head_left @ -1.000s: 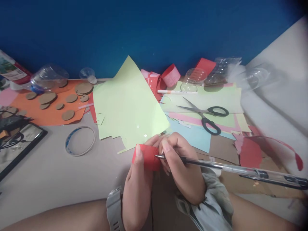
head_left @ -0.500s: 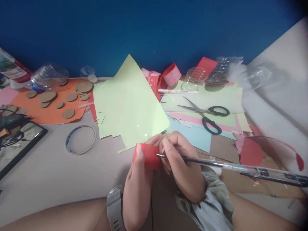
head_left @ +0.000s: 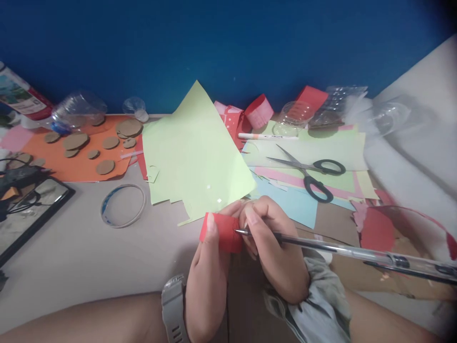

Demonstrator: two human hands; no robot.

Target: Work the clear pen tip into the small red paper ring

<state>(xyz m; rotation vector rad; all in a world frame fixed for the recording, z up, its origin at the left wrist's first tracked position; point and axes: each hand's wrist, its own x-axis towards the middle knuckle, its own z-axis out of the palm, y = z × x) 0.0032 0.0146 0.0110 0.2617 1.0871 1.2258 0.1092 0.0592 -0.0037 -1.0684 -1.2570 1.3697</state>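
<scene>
Seen from above, two bare hands meet low in the middle of a cluttered craft table. The left hand, with a grey wristwatch on its wrist, is closed around a small curled piece of red paper, thumb on its near face and fingers behind it. The right hand grips a clear ballpoint pen between thumb and fingers, and the pen's tip touches the right edge of the red paper, while its long barrel runs off toward the right edge of the view. A grey cloth lies bunched under the right wrist. Just beyond the hands lies a large light green paper sheet, with one corner pointing at the blue wall. To its right, black-handled scissors rest open on overlapping pastel sheets, near a white marker. On the left, brown cardboard discs are scattered on an orange sheet, and a ring of tape lies near them.
</scene>
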